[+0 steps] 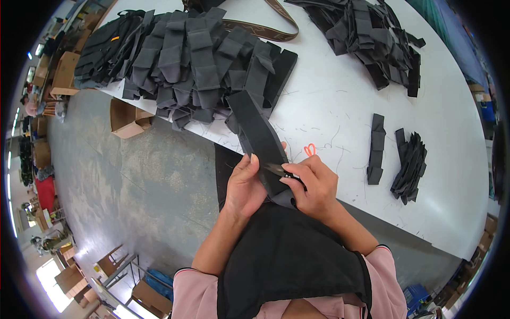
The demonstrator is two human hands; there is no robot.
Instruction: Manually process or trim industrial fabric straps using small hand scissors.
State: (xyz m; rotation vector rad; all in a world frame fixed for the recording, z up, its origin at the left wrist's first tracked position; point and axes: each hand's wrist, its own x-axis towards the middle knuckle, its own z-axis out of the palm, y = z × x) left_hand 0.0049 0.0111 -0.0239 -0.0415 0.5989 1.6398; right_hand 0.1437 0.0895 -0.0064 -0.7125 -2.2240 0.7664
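A long black fabric strip [256, 119] slants from the table edge toward my body. My left hand [245, 185] is closed on its left side, thumb on top, with a fingertip showing at the far edge. In my right hand [314, 186] is a small pair of thread snips [274, 169], blades pointing left over the strip's surface. My right fingers partly hide the snips' body. Just beyond that hand, an orange-pink loop [309, 149] shows on the table; whether it is joined to the snips I cannot tell. The strip's near end folds over by my black apron [289, 244].
A large heap of folded dark strips [199, 61] covers the white table's [319, 101] left part, beside black bags [103, 50] and a patterned strap [260, 29]. Another heap [372, 40], a single strip [376, 150] and a bundle [409, 169] lie right. A cardboard box [129, 121] is below.
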